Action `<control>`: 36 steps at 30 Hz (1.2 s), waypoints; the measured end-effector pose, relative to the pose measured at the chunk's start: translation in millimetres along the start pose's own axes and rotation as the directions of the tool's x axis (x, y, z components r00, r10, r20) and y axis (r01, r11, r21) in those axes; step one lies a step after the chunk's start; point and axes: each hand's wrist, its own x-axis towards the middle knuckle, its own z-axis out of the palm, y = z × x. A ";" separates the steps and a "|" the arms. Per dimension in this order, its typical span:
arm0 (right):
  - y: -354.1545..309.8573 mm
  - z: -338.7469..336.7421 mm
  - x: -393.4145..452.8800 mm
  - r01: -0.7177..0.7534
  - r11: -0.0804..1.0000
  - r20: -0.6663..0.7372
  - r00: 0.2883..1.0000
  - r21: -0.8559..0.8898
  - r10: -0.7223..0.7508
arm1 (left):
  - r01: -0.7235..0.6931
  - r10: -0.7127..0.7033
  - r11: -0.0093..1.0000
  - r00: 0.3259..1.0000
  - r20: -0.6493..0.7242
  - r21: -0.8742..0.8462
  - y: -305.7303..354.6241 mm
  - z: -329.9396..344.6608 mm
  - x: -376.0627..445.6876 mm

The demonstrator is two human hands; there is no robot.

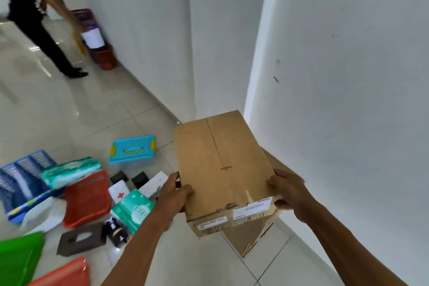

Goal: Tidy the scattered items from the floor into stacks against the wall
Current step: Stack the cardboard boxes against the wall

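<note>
Both hands, left and right, clamp one sealed cardboard box above a second box; one lidded blue tub sits on the floor.

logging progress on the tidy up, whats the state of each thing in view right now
top box: taped shut, held up in both hands
left hand: gripping the top box's left edge
right hand: gripping its right edge
lower box: by the wall under the top box, corner torn; contact unclear
blue tub: lid on, on the floor
orange tray: lying on the floor
tissue pack: sealed, on the floor
</note>
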 end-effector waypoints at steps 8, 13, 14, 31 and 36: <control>43.4 -51.7 52.4 -0.141 0.987 -0.114 0.982 0.078 0.150 | 0.127 -0.142 0.987 0.974 0.179 0.096 2.8 81.8 47.7; 48.2 -81.7 134.9 -0.174 0.983 -0.068 0.982 0.049 0.177 | 0.225 -0.236 0.970 0.961 0.142 0.089 1.8 131.7 103.7; 48.6 -85.9 150.7 -0.170 0.985 -0.060 0.983 0.038 0.172 | 0.236 -0.245 0.968 0.961 0.128 0.082 2.5 139.8 114.0; 88.9 -95.1 315.4 -0.430 0.703 -0.082 0.820 0.566 0.567 | 0.359 -0.361 0.933 0.928 -0.093 -0.040 -4.2 252.5 202.1; 91.8 -95.9 326.5 -0.501 0.677 0.058 0.824 0.540 0.563 | 0.380 -0.366 0.923 0.916 -0.161 0.063 -18.2 255.0 215.1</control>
